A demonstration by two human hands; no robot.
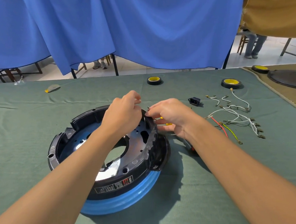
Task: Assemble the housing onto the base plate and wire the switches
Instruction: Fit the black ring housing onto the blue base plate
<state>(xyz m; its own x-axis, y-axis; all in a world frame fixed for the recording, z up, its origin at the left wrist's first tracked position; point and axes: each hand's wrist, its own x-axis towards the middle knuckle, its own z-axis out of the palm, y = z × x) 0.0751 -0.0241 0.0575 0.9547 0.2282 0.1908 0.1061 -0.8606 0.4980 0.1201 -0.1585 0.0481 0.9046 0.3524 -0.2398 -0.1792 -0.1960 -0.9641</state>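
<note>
Sitting in the middle of the green-clothed worktop (27, 123) is the black housing (82, 118), already set round the shiny base plate (137, 136) and resting on a blue ring (133, 194). I judge the fitting step largely done and the wiring of the switches only starting.

Both my hands meet at the housing's far right rim. My right hand (171, 116) pinches that rim between thumb and forefinger. My left hand (124, 114) has its fingers curled tight just above the same spot, but I cannot tell whether they hold anything.

To the right, well apart from the housing, lies a loose bunch of wires (234, 118), white, red and green-yellow, none attached. Farther back lie 3 tape rolls (231, 83), and near my right hand is a black socket (195, 101). 2 small yellow bits (169, 124) show under my right fingers, too small to name.

Next I need a wire from that bunch, its terminal lined up squarely before I push it home.
</note>
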